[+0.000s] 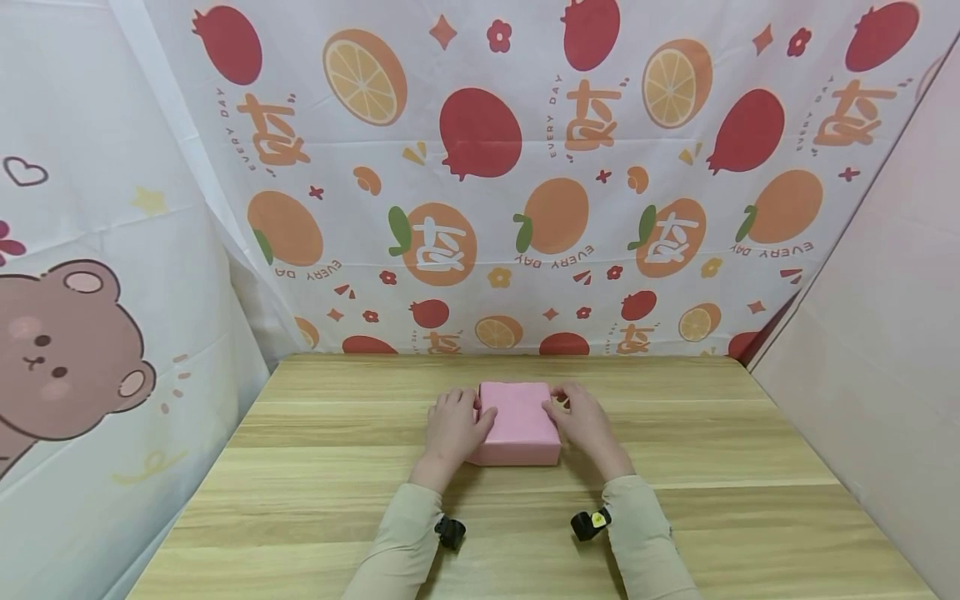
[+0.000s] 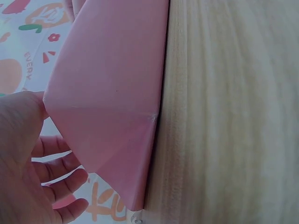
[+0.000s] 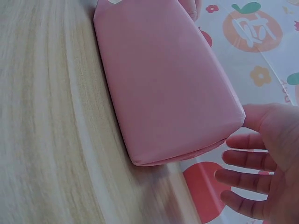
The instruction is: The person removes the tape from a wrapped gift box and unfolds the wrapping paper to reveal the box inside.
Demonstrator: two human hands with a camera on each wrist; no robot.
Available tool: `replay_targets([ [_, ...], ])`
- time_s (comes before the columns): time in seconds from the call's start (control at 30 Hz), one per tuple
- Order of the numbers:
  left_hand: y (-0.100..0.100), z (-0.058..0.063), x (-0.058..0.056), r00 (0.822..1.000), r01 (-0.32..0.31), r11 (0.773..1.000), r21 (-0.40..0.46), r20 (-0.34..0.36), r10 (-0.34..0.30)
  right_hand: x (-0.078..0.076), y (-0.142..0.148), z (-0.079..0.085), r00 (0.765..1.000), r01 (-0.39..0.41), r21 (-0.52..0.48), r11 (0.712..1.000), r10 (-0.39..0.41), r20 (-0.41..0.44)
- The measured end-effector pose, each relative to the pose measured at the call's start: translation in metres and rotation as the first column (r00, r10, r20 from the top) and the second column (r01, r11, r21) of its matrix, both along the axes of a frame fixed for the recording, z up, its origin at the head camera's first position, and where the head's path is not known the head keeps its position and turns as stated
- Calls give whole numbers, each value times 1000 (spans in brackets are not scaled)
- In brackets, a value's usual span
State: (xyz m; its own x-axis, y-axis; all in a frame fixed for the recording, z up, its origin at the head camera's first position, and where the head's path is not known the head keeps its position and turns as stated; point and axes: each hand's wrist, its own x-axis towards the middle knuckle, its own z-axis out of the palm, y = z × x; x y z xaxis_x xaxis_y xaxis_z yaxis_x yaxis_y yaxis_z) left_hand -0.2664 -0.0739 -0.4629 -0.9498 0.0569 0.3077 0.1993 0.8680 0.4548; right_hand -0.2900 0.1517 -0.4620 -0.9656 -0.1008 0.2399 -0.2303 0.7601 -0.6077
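A box wrapped in pink paper [image 1: 517, 412] rests on the wooden table in front of me. At its left end the paper sticks out in a folded, pointed flap [image 2: 126, 172]. My left hand [image 1: 454, 423] holds that end, with the thumb on the top edge and the fingers down behind the flap. The right end [image 3: 187, 154] is folded in and shows a seam. There my right hand [image 1: 587, 423] grips the far corner, thumb on the edge and fingers curved at the side. Parts of the fingers are hidden behind the box.
The wooden table [image 1: 300, 500] stretches out around the box. Behind it hangs a white cloth printed with fruit [image 1: 480, 250]. A cloth with a bear [image 1: 67, 350] covers the left side, and a pale wall [image 1: 877, 350] stands at the right. Both wrists wear small black cameras.
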Motion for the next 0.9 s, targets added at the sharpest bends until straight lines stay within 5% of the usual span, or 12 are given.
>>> replay_targets([
  [0.6, 0, -4, -4, 1000, -7, 1000, 4, 6, 7, -2, 1, -1, 997, -26, -1, 1000, 26, -68],
  [0.9, 1, -2, -5, 999, -13, 1000, 4, 35, 13, -4, 14, -3, 995, 94, 18, 995, -95, 13],
])
